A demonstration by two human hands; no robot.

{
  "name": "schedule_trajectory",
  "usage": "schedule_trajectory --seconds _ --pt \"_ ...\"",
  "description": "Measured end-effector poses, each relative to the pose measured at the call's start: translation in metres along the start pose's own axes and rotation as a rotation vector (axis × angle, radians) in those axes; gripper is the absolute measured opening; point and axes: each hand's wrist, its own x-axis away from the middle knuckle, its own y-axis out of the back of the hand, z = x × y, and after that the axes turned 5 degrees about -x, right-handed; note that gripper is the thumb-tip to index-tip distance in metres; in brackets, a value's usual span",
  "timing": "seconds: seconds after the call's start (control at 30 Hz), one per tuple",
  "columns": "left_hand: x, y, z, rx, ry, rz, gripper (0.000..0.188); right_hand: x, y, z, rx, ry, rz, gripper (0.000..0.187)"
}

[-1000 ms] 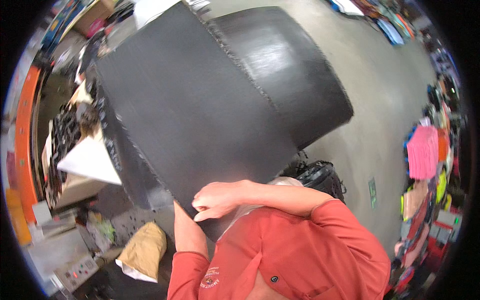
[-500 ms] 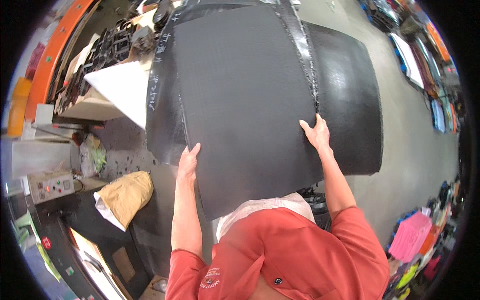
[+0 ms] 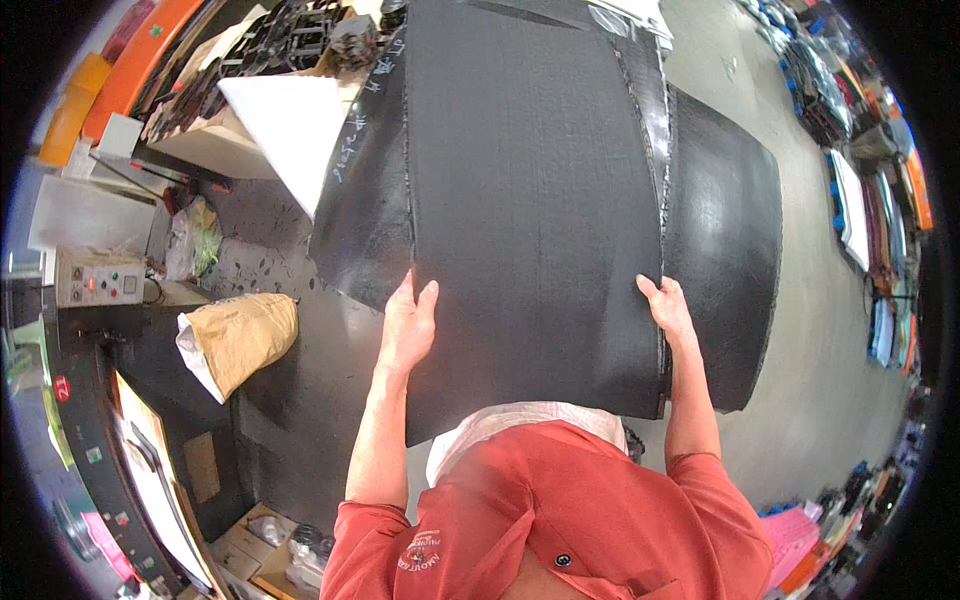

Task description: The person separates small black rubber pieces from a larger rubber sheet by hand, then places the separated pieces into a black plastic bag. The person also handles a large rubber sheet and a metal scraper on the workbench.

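Observation:
A large matte black sheet [image 3: 530,200], rubber-like, spreads in front of me and reaches back to my waist. My left hand [image 3: 408,325] pinches its left edge, the thumb on top and the other fingers mostly hidden. At the right edge my right hand [image 3: 670,308] grips in the same way. Under this sheet lie more black sheets: one with white handwriting [image 3: 355,215] sticks out at the left, and a glossier one [image 3: 725,240] sticks out at the right. A shiny, rough-edged strip [image 3: 650,100] runs along the upper right edge.
Left of the sheets, a white board [image 3: 290,130] juts out by a bench with black parts. A brown paper sack [image 3: 245,335] and a control box [image 3: 100,280] with buttons stand at the left. Stacks of coloured sheets [image 3: 855,215] line the far right beyond grey floor [image 3: 830,350].
The view has turned, so the sheets and left-side things sit differently. My right hand is now lower along the right edge. Both hands keep hold of the top sheet.

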Motion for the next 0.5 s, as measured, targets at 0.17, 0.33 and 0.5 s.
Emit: schedule_trajectory --seconds 0.17,0.33,0.5 --pt "0.034 0.015 -0.003 0.043 0.059 -0.068 0.049 0.026 -0.022 0.024 0.046 0.265 -0.051 0.046" --pt "0.09 0.069 0.029 0.059 0.132 -0.123 0.061 0.071 -0.07 0.086 0.279 0.351 -0.004 0.049" --pt "0.186 0.143 0.07 0.119 0.035 -0.397 0.052 0.13 -0.164 0.156 0.141 0.608 0.189 0.04"
